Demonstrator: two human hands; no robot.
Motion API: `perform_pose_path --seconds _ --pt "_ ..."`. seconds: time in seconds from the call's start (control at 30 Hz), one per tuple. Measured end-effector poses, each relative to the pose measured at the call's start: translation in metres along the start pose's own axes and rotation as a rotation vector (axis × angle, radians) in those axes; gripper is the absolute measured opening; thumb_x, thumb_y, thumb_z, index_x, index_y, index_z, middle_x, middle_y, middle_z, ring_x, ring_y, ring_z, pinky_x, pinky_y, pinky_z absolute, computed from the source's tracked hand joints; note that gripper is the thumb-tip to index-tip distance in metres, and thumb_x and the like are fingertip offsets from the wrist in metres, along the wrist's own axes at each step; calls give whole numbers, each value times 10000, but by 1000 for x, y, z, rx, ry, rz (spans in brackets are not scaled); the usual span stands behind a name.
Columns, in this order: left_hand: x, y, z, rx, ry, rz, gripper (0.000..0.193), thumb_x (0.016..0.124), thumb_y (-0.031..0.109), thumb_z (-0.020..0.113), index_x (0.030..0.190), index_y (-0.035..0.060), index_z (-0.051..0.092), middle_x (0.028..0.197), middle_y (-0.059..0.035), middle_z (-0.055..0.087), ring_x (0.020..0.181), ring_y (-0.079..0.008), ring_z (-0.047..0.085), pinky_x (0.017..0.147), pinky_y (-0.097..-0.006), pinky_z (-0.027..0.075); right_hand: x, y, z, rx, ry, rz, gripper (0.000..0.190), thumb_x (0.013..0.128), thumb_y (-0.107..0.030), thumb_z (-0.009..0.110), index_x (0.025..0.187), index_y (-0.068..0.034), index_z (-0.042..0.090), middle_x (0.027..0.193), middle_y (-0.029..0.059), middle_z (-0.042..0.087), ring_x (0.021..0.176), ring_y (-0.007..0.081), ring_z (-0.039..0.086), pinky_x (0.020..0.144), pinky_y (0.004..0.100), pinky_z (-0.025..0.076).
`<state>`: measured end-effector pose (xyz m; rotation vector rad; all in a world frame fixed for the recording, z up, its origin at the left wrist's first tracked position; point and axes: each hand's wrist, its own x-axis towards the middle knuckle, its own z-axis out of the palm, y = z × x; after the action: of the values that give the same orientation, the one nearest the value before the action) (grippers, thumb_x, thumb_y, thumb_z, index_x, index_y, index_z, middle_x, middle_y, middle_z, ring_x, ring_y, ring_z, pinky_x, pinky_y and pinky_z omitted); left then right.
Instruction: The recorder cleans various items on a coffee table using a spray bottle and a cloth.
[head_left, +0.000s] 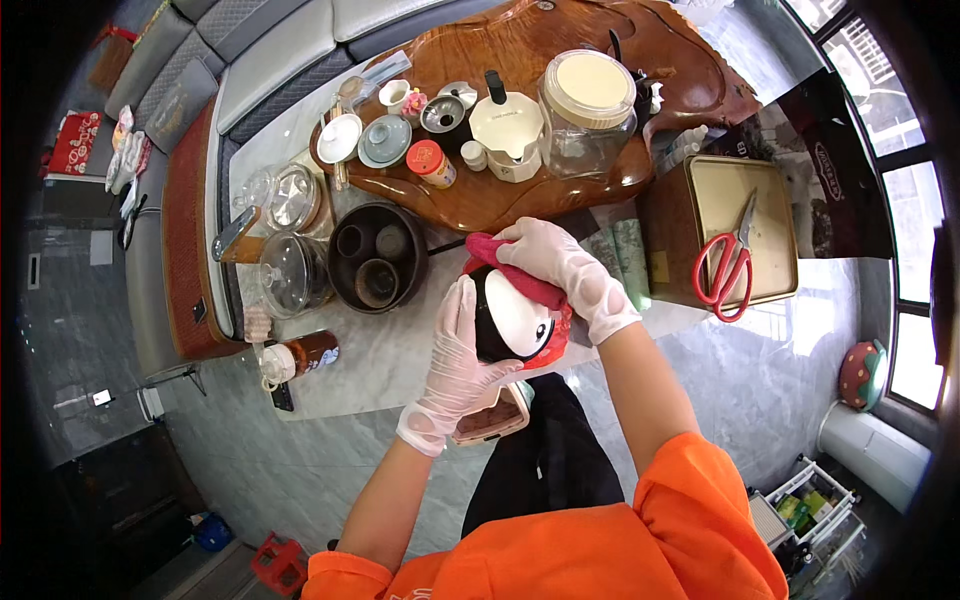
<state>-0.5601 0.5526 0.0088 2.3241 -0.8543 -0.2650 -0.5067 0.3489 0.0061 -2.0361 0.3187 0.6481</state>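
In thin whitish gloves, my left hand (459, 352) holds the near left side of a black and white rounded object (511, 315) with an eye-like mark; its exact kind I cannot tell. My right hand (559, 262) grips a dark red cloth (525, 281) pressed on the object's upper side. Something red and shiny (556, 346) shows beneath and right of it. A dark round bowl (341, 289) with several dark cups stands to the left, apart from my hands.
A carved wooden tea table (450, 202) at the back bears a cream moka pot (510, 127), a large clear jar (589, 142) and a red-lidded container (431, 161). Red-handled scissors (726, 274) lie on a tin box (667, 232) at right. Glass pots (289, 277) and a bottle (311, 354) are left.
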Motion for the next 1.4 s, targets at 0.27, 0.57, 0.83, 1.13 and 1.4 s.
perform_pose_path --seconds 0.27,0.57,0.83,1.13,1.4 --pt "-1 5 -6 18 -2 -20 1128 540 379 807 1386 -3 166 1388 -220 246 1266 -392 268 1051 -453 247 -64 75 36 320 333 -300 354 805 -170 574 1148 -86 592 880 124 498 842 257 531 768 309 432" --pt "4 12 -7 59 -74 5 1161 502 259 842 1393 18 138 1407 -209 206 1276 -382 250 1066 -442 245 -124 99 119 614 716 69 350 773 -75 612 1117 -15 595 873 90 502 847 194 518 790 267 416" --pt "7 18 -8 91 -99 -34 1144 513 295 837 1384 2 156 1382 -231 242 1253 -392 273 1041 -452 263 -98 14 67 39 790 -412 328 718 -174 618 1043 -151 651 803 109 534 761 284 554 662 390 457" --pt "9 25 -25 170 -113 -54 1209 516 372 832 1408 24 94 1441 -262 100 1330 -405 144 1080 -467 175 -181 121 130 1101 443 149 263 747 -48 587 995 26 634 866 26 553 795 142 556 750 265 451" --pt "-23 -27 5 -742 -34 -612 1196 688 400 762 1402 33 -125 1421 -225 208 1321 -270 220 1087 -352 172 -143 102 61 541 91 84 813 774 -281 696 1400 -27 244 816 30 558 753 119 523 721 221 427"
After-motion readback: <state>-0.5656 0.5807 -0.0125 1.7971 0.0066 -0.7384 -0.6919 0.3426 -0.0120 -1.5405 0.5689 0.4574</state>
